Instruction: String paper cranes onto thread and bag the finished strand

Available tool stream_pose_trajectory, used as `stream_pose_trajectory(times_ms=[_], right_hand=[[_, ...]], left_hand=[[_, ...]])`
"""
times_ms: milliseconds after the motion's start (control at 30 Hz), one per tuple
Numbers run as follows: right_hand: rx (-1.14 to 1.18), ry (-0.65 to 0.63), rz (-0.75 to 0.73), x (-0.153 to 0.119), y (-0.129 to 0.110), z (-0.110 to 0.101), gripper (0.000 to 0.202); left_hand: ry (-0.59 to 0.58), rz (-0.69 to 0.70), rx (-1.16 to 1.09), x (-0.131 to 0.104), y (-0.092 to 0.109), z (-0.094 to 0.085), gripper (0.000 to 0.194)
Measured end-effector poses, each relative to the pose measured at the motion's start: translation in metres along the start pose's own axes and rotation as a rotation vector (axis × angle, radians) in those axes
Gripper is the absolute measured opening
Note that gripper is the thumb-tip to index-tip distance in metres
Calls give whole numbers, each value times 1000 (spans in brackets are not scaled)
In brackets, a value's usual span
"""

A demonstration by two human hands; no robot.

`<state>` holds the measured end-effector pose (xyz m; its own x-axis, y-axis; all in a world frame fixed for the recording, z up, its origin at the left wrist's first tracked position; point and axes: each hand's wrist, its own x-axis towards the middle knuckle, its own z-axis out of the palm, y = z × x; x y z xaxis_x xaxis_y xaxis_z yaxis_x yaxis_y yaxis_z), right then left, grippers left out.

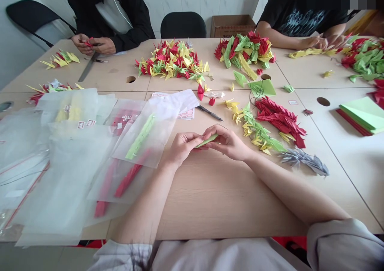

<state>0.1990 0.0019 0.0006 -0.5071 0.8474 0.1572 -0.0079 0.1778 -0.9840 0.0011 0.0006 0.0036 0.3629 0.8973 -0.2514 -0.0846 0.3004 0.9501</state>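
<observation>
Between my two hands, above the near table, is a small folded piece of green paper point(207, 141). My left hand point(186, 145) pinches its left end, and the fingers of my right hand point(226, 142) are closed on its right end. Just beyond my hands lies a black pen point(210, 113). To the right rest a strand of yellow and green paper cranes point(255, 127), a bundle of red folded cranes point(280, 119) and a grey folded bunch point(304, 161).
Plastic sleeves point(75, 175) with folded paper strips cover the left side. Piles of paper cranes point(174, 61) stand farther back. A stack of green and red paper point(364, 113) sits at right. Two people work across the table; one folds red paper point(89, 43) beside a metal ruler point(88, 67).
</observation>
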Motion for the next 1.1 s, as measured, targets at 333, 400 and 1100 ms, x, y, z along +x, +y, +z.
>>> stream_pose_trajectory(times_ms=[333, 400, 1100], right_hand=[[120, 13, 40, 2, -2, 0, 24], [92, 46, 101, 2, -2, -2, 27], [40, 96, 277, 3, 0, -9, 39]], left_hand=[[-13, 14, 48, 0, 1, 2, 26], [-30, -14, 66, 0, 1, 1, 27], [40, 201, 312, -6, 7, 8, 31]])
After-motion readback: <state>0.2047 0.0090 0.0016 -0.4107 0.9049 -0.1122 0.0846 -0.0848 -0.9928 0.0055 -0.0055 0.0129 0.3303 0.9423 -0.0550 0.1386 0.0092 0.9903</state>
